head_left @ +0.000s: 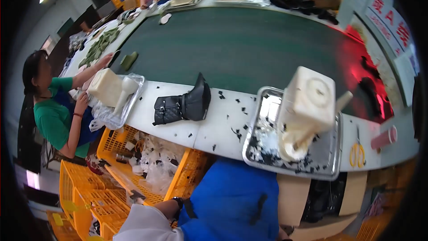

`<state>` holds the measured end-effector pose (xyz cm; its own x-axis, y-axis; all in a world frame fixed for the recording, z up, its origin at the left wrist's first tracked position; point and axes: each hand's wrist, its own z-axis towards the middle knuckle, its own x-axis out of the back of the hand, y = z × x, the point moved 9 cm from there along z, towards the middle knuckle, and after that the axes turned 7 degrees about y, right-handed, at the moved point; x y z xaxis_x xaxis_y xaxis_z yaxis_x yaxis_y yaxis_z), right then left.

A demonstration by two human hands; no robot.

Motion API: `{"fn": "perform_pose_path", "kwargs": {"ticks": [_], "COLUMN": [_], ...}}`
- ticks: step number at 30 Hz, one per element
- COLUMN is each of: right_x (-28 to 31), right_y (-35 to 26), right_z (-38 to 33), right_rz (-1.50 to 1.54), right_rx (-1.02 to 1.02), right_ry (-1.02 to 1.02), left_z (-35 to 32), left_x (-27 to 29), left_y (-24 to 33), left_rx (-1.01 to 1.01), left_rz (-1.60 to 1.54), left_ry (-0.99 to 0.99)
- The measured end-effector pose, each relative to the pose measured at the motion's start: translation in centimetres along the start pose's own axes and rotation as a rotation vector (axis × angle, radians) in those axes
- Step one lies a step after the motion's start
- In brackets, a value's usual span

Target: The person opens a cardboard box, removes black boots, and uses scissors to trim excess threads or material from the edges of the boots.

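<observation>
- My left arm (147,221) reaches down at seven o'clock toward the yellow crates (89,196); both hands are out of view, so I can't tell their fingers.
- The black boot (183,103) lies on the table (209,129), ten o'clock of the metal tray (330,169); I'd grab its shaft.

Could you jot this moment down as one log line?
black boot lying on white bench | metal tray beside it | left arm lowered toward yellow crates | hands unseen

This is a footwear factory line: a long dark green conveyor belt (249,40) runs between white benches (178,116), where aproned workers sit among orange plastic crates (89,196), a metal tray (292,163) of offcuts, and a black boot (185,105).
</observation>
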<state>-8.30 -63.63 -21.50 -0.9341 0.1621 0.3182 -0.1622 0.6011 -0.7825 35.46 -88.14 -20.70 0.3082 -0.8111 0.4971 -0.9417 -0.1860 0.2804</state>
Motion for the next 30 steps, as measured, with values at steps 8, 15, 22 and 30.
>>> {"fn": "perform_pose_path", "kwargs": {"ticks": [8,15,22,30], "right_x": [-1.8,-4.2,-7.5,-9.0], "right_y": [-0.1,-1.4,-1.3,13.2], "right_z": [14.6,13.0,3.2,-26.8], "right_rz": [0.242,0.442,0.597,0.842], "right_rx": [0.003,0.025,0.122,-0.109], "right_ry": [-0.107,-0.069,0.104,0.795], "left_z": [6.7,3.6,-0.7,7.2], "left_x": [9.4,15.7,19.1,4.3], "left_y": [1.8,-1.6,-7.2,8.0], "left_rx": [0.127,0.102,-0.085,-0.403], "left_rz": [-0.133,-0.215,-0.319,-0.153], "left_ry": [0.154,0.299,0.428,0.040]}}
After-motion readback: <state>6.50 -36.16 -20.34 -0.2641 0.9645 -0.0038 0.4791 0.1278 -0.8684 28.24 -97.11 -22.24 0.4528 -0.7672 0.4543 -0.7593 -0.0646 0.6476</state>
